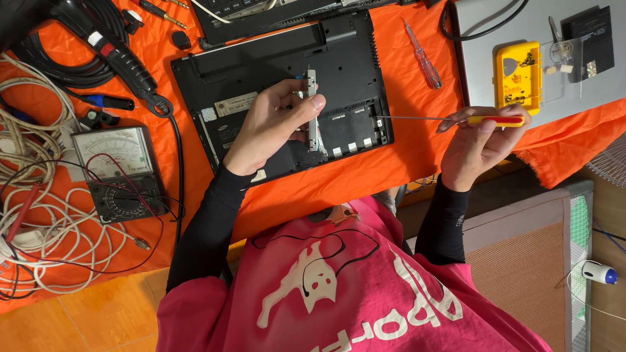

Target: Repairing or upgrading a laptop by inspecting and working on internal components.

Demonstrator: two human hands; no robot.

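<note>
I saw my left hand (274,124) pinching a slim silver metal bracket (312,111) upright over the black laptop base (280,78); my right hand (479,140) gripped a yellow-handled screwdriver (450,119), shaft pointing left toward the bracket.

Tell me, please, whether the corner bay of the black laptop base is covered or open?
Open. The bay of the laptop base shows its bare recessed floor, with no cover, while the left hand holds a metal bracket over it.
</note>
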